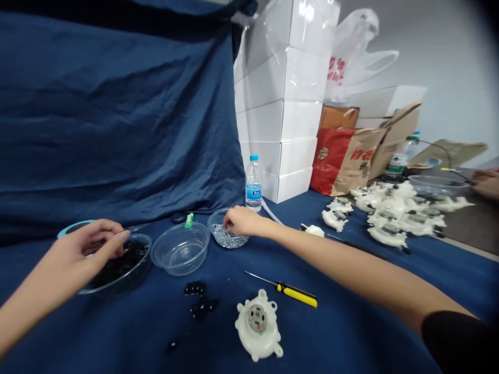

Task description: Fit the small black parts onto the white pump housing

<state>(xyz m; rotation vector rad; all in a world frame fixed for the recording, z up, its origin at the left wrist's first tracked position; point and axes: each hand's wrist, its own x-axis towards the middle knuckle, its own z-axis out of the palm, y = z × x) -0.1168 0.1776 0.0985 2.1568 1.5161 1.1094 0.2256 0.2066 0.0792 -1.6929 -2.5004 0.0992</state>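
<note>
My left hand [97,246] is over a clear bowl [146,262] of small black parts [127,259], thumb and fingers pinched; what they hold, if anything, cannot be made out. Across the cloth, my right hand [244,221] dips its closed fingertips into another clear bowl [215,221] of small silver screws [230,240]; its fingertips are partly hidden. Between these stands a third clear bowl [181,252]. In front lies a cream plastic housing [259,345] with a round metal motor [258,318] in it. A yellow-and-black screwdriver [297,295] rests behind it.
Loose black parts [200,306] lie left of the housing. A water bottle [253,189] stands by stacked white boxes [298,119]. Several cream housings [401,213] are piled at right, near another person's hand [486,183]. A second screwdriver [356,245] lies beyond my right forearm.
</note>
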